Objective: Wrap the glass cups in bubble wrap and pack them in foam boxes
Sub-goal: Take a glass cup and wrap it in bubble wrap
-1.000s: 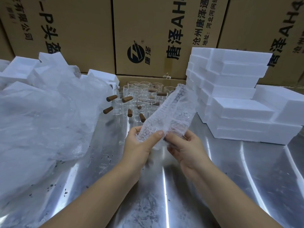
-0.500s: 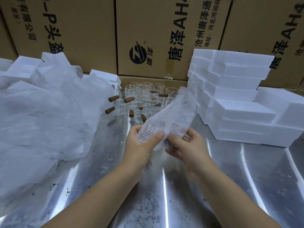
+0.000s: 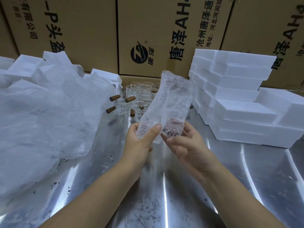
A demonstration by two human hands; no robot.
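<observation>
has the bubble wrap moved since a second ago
Yes. The bubble wrap has swung more upright; its top end now reaches higher against the stack of foam boxes. The left hand and right hand hold its lower end.

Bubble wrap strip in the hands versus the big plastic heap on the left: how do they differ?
The bubble wrap strip is narrow and stands nearly upright in the air, held at its lower end by the left hand and right hand; the plastic heap is wide, crumpled and lies on the metal table. The strip is covered in bubbles; the heap looks like plain wrinkled film. Both are translucent.
</observation>
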